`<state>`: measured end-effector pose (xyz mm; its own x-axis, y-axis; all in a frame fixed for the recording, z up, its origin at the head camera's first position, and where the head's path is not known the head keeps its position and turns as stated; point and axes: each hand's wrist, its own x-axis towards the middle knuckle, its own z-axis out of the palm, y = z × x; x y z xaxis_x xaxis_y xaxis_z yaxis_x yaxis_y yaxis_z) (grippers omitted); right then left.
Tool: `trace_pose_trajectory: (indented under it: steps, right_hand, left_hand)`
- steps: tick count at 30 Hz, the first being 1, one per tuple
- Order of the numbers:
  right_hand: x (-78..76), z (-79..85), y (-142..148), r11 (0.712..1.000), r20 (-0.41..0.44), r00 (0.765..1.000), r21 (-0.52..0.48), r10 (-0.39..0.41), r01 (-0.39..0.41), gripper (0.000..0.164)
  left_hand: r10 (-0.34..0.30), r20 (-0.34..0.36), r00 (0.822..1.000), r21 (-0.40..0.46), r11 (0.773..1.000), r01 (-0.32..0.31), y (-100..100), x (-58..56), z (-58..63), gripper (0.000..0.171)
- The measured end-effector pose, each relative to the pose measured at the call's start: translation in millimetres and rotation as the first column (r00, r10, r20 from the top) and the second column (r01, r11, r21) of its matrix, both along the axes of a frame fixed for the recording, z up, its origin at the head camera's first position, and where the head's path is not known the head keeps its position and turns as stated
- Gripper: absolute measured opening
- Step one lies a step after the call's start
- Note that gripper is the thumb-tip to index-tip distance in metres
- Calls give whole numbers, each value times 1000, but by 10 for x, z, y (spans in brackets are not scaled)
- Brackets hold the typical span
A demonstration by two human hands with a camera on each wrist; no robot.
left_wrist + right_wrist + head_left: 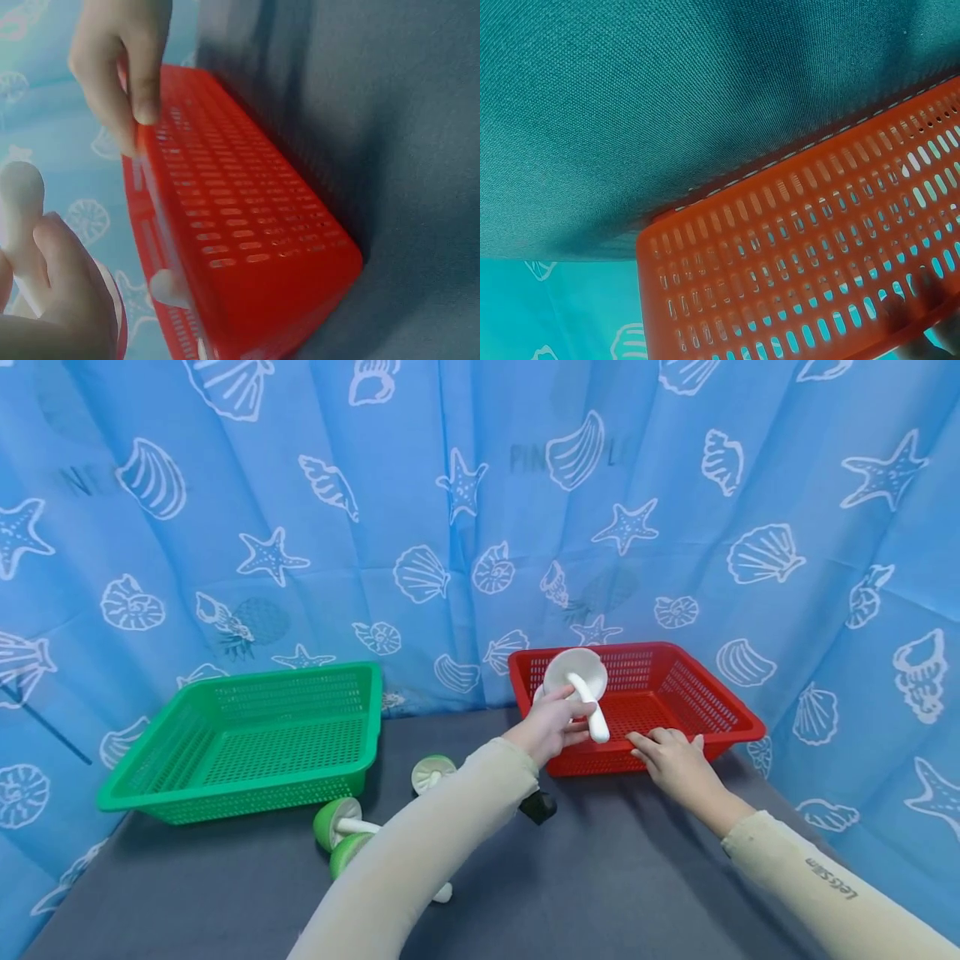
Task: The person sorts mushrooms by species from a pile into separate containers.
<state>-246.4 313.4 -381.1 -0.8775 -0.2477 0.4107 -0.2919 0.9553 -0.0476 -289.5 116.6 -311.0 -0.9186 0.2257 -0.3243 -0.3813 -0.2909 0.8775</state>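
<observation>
Pale left sleeve (435, 835) lies nearest the head camera, running up toward the red basket (600, 764). Left hand (551, 725) pinches a white mushroom (583, 688) by its stem above the basket's left part; the cap sits beyond the fingers, and the stem's rounded end sticks out past the fingertips. Right hand (678, 768) rests at the basket's near rim. Left of the red basket, green-capped mushrooms (327, 827) lie on grey cloth (615, 868); farther left stands a green basket (247, 803). Blue curtain (420, 485) hangs behind the red basket.

Left wrist view: thumb lies against the held stem, whose rounded end projects above it. Second white stem (169, 289) pokes over the red basket's rim. Right hand grips that rim, thumb outside the wall.

Right wrist view: red basket's slotted wall dominates; right fingers show dark at its rim, their tips too obscured to read from this angle.
</observation>
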Motion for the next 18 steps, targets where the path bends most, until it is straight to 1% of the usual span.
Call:
trace_pose_trajectory:
  steps: [2,7,11,14,18]
  right_hand:
    - [3,1,-8,1000,4,1000,0,-1,1,44]
    - [19,-7,5,1000,-5,1000,-3,3,-3,39]
    - [22,-22,-6,1000,-17,1000,-10,21,-21,37]
    - [21,-15,-16,1000,-18,1000,-20,18,-18,36]
    - [22,8,-24,1000,-11,1000,-23,14,-14,37]
  left_hand:
    - [18,4,1000,-16,1000,-18,44,-41,-28,47]
    - [14,-23,1000,-46,999,-15,174,-125,-94,53]
    - [25,-84,996,-120,992,-35,241,-173,-127,53]
    - [26,-140,990,-153,987,-47,272,-207,-145,50]
    - [36,-184,982,-189,979,-71,282,-253,-191,50]
